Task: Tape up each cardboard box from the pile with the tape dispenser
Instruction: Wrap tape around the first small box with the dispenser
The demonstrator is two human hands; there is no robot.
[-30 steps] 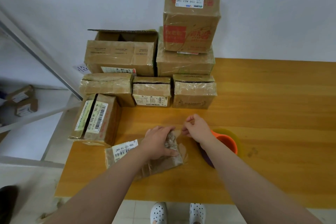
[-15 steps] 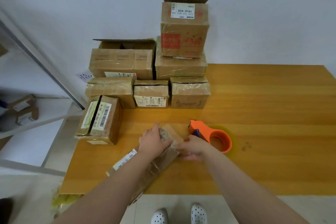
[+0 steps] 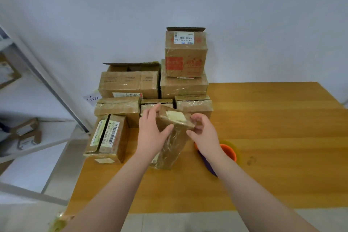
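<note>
fingers (image 3: 153,112) of left hand (image 3: 150,135) curled round tilted cardboard box (image 3: 176,143), right hand (image 3: 206,135) pinching its top corner

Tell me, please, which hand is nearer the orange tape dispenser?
Right. The right hand holds the box just beside the tape dispenser, its wrist over it; the left hand grips the box's far side, farther away.

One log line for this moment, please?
left hand: grips small box; right hand: grips its top end; tape dispenser: lying on table
</note>
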